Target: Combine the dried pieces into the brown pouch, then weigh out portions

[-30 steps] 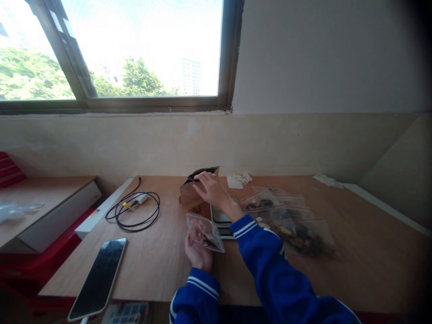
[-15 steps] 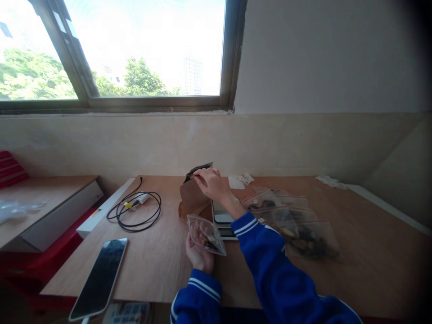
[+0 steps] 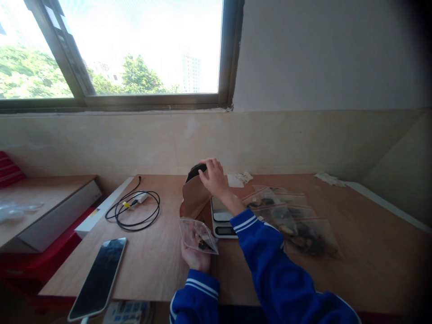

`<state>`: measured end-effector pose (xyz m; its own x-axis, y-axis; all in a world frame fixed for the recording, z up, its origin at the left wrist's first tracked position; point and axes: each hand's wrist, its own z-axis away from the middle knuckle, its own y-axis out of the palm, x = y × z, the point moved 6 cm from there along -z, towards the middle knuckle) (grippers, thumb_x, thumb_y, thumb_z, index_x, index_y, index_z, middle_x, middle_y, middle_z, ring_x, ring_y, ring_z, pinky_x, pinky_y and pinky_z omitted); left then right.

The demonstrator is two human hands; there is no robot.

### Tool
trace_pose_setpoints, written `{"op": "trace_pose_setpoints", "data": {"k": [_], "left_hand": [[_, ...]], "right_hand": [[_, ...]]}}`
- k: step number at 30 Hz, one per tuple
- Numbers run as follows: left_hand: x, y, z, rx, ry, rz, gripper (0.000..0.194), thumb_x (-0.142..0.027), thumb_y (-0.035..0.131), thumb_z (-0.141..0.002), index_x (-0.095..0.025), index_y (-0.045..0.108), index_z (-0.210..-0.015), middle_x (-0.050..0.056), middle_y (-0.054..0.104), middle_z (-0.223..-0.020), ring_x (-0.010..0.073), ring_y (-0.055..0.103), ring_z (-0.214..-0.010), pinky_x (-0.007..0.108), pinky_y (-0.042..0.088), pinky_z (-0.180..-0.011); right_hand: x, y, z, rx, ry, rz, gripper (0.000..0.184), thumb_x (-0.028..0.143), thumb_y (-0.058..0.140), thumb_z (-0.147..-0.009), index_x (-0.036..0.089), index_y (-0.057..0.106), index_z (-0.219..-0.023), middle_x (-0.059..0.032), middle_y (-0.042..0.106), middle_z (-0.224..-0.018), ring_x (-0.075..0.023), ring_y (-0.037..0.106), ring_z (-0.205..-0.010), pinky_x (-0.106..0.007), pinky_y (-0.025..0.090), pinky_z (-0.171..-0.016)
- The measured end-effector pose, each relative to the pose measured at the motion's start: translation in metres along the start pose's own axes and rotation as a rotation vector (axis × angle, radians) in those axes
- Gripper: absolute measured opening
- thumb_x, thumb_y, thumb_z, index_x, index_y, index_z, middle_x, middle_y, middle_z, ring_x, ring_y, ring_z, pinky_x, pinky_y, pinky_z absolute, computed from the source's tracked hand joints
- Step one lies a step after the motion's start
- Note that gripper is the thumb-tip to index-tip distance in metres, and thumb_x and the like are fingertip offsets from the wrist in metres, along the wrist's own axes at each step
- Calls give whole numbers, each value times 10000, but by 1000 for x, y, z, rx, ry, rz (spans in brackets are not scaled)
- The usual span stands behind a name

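Observation:
My left hand (image 3: 196, 258) is closed around a clear zip bag (image 3: 198, 235), held with its mouth spread and a few small dark pieces at the bottom. Behind it a brown paper bag (image 3: 195, 195) stands tilted, its dark inside showing at the open top. My right hand (image 3: 214, 179) grips the upper right rim of this paper bag, thumb at the opening and fingers over the edge. Partly hidden behind my right forearm is a kitchen scale (image 3: 222, 231) with a small display.
Several filled clear zip bags (image 3: 305, 234) lie on the table to the right. A coiled black cable (image 3: 158, 207) and a phone (image 3: 99, 276) are on the left. Crumpled white tissue (image 3: 245, 177) lies by the wall, below the window.
My right hand has gone from a pinch over the paper bag's mouth to its rim, and the mouth looks wider. The zip bag has shifted slightly left and down.

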<state>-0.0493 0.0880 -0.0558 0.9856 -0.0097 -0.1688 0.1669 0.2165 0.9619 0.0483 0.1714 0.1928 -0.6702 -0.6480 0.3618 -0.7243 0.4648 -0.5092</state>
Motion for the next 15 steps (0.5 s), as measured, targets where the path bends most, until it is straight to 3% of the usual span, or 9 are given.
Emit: {"op": "trace_pose_setpoints", "data": {"k": [6, 10, 12, 15], "left_hand": [[-2, 7, 4, 31, 11, 28, 360, -329, 365, -876, -224, 674, -1029, 45, 710, -1011, 191, 660, -882, 354, 498, -859], [-2, 14, 7, 57, 32, 0, 341, -331, 380, -880, -241, 637, -1087, 29, 681, -1108, 180, 659, -884, 331, 513, -824], [-2, 14, 6, 74, 37, 3, 352, -346, 372, -882, -257, 622, -1113, 29, 680, -1112, 183, 662, -881, 340, 517, -811], [-1, 9, 3, 80, 28, 37, 389, -378, 347, -882, -255, 627, -1121, 46, 690, -1085, 196, 658, -929, 367, 500, -854]], "right_hand": [[-23, -2, 42, -282, 200, -196, 115, 229, 379, -892, 193, 442, -982, -105, 486, -998, -206, 498, -922, -367, 455, -831], [-39, 4, 74, -440, 365, -307, 270, 307, 394, -904, 205, 310, -1139, -164, 387, -1212, -192, 523, -986, -322, 499, -755], [-46, 19, 81, -319, 410, -301, 284, 282, 325, -928, 195, 271, -1192, -177, 401, -1217, -177, 556, -930, -305, 507, -705], [-48, 53, 90, 103, 340, -145, 274, 166, 231, -929, 163, 395, -1149, -132, 537, -1042, -173, 575, -846, -317, 495, -727]]}}
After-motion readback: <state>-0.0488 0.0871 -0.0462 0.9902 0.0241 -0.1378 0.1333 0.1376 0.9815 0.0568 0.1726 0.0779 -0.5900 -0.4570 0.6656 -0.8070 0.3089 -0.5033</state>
